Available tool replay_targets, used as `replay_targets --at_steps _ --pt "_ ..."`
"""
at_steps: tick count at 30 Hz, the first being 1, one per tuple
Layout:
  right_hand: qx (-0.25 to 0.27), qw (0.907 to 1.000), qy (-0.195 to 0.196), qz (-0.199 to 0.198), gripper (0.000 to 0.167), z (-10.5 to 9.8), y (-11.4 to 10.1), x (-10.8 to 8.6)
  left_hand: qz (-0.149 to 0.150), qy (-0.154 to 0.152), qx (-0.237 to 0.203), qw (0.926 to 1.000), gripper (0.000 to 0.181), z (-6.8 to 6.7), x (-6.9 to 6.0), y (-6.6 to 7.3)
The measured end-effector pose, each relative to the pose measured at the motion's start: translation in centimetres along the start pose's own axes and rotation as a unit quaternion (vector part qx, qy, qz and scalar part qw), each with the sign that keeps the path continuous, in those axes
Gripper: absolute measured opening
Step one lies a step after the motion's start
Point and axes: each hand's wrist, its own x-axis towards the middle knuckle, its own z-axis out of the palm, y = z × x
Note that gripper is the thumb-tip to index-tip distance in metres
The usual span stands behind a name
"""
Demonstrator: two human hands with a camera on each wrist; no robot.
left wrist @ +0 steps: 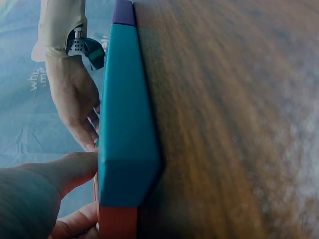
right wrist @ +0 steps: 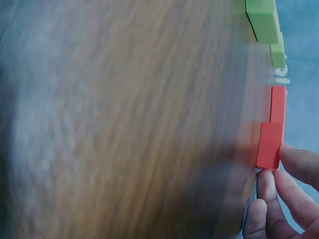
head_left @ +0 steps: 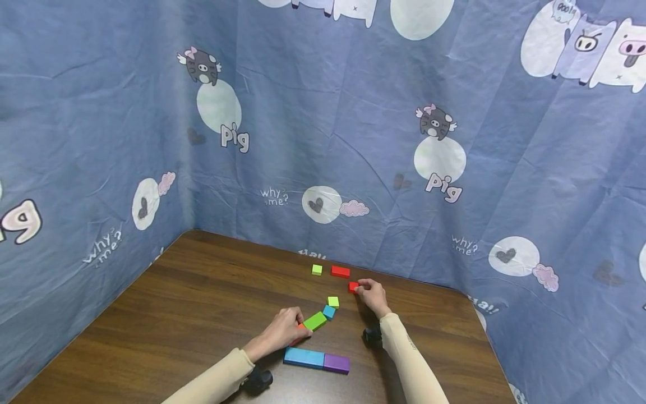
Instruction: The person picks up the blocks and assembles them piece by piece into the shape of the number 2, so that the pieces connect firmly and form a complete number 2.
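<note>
Head view first: here's the left hand (head_left: 282, 332), thumb and fingers pinching the orange block (head_left: 300, 340) at the near end of a slanting row. On from it run the green block (head_left: 315, 321), the small blue block (head_left: 329, 312) and the yellow-green block (head_left: 333, 302), touching or nearly so. Nearer, the long blue block (head_left: 304, 357) and the purple block (head_left: 336, 363) meet end to end. Over on the right, the right hand (head_left: 373, 295) has the small red block (head_left: 352, 287); the longer red block (head_left: 340, 271) and the lime block (head_left: 316, 270) sit farther off, apart. Partway along, I'd judge: one row and one pair formed, three pieces outside them.

Left wrist: the long blue block screens much of that left grip; the orange shows beyond.

Right wrist: a narrow hold, thumb and fingertips on the small red block, the longer red just behind.
</note>
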Motion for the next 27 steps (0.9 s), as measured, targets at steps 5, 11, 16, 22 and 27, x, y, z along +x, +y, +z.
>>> replay_targets --at_steps 5,11,16,22,27 --pt "0.008 1.0 -0.001 0.001 0.024 0.4 -0.1 -0.1 0.0 0.001 0.004 1.0 0.032 0.1 0.1 0.1" --pt "0.001 1.0 -0.008 -0.005 0.024 0.9 -0.4 -0.1 0.003 0.0 0.005 1.0 0.033 0.1 0.1 0.0" --pt "-0.004 0.9997 -0.018 -0.016 0.024 1.3 -0.5 -0.2 -0.003 -0.002 0.003 1.0 0.033 0.1 0.0 -0.1" --pt "0.003 0.9991 -0.031 -0.029 0.024 1.7 -1.1 -0.4 0.003 0.0 0.004 1.0 0.032 0.1 0.0 -0.1" --pt "0.007 0.9989 -0.041 -0.023 0.023 2.0 -1.7 -0.5 -0.001 -0.005 -0.004 1.0 0.033 0.0 0.0 -0.1"
